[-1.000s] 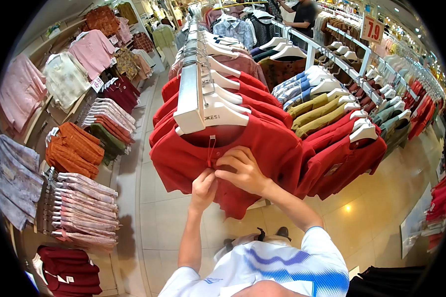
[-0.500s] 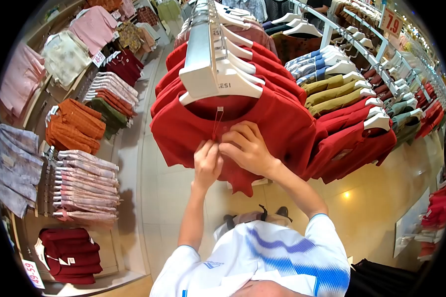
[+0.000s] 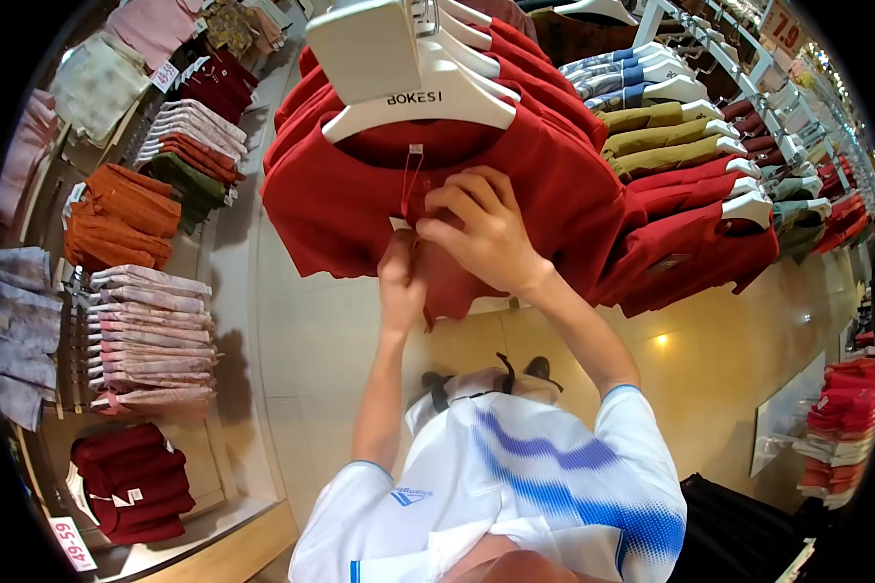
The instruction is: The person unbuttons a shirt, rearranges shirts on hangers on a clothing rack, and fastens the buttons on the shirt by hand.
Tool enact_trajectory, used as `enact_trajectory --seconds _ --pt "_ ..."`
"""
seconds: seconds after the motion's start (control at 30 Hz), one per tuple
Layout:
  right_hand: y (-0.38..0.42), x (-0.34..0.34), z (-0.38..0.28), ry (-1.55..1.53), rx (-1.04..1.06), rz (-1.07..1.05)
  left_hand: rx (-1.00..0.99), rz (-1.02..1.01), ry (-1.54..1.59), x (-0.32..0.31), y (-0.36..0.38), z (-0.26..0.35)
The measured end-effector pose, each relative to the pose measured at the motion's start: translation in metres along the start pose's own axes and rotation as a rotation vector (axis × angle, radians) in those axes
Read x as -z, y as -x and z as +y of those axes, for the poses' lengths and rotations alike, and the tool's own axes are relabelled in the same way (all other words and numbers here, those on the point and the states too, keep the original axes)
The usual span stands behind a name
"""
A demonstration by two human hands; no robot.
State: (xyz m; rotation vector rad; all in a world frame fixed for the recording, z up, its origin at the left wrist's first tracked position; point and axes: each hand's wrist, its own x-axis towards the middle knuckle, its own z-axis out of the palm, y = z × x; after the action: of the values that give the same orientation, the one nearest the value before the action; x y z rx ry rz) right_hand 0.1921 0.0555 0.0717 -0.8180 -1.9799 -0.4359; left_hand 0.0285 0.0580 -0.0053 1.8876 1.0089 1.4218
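A red shirt [image 3: 311, 219] hangs on a white hanger [image 3: 360, 119] marked BOKESI at the front of a rack. From its neckline a thin red string loops down to a small white hang tag [image 3: 400, 223]. My left hand [image 3: 400, 272] is closed at the shirt's front, with the tag pinched at its fingertips. Just to the right, my right hand [image 3: 486, 233] lies against the shirt with fingers curled inward. Its fingertips come close to the left hand, and what they grip is hidden.
The rack's white end [image 3: 365, 49] juts toward me above the hanger. More red shirts [image 3: 695, 233] and mustard shirts [image 3: 666, 146] hang to the right. Wall shelving at left carries orange clothing [image 3: 122, 216], striped pink garments [image 3: 156, 340] and a dark red top [image 3: 131, 486].
The view has shifted, so the rack sits higher and the hanger's full lettering shows. The white tag now shows above my left fingertips. Both hands remain at the shirt's front.
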Motion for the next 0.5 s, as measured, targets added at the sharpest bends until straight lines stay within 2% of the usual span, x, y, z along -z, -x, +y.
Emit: enact_trajectory --seconds 0.03,0.07,0.13,0.2,0.3,0.37,0.43,0.5 --pt "0.001 0.001 -0.001 0.064 -0.008 0.041 0.061 -0.011 0.139 0.001 0.003 -0.004" --pt "0.001 0.002 -0.001 0.128 -0.013 0.085 0.067 -0.008 0.141 -0.001 0.007 -0.005" --pt "0.011 0.005 -0.007 0.136 -0.007 0.134 0.209 0.032 0.254 -0.004 0.013 -0.003" --pt "0.039 -0.003 -0.024 -0.122 -0.352 0.165 0.234 0.026 0.287 -0.006 0.019 -0.007" --pt "0.077 -0.023 -0.048 -0.547 -0.767 0.085 0.221 -0.01 0.325 -0.01 0.02 -0.008" --pt "0.085 -0.029 -0.054 -0.579 -0.85 0.132 0.195 -0.052 0.318 -0.009 0.023 -0.01" --pt "0.091 -0.034 -0.059 -0.609 -0.93 0.19 0.303 -0.164 0.35 -0.005 0.03 -0.018" --pt "0.094 -0.037 -0.057 -0.627 -0.906 0.109 0.335 -0.174 0.382 -0.007 0.033 -0.024"
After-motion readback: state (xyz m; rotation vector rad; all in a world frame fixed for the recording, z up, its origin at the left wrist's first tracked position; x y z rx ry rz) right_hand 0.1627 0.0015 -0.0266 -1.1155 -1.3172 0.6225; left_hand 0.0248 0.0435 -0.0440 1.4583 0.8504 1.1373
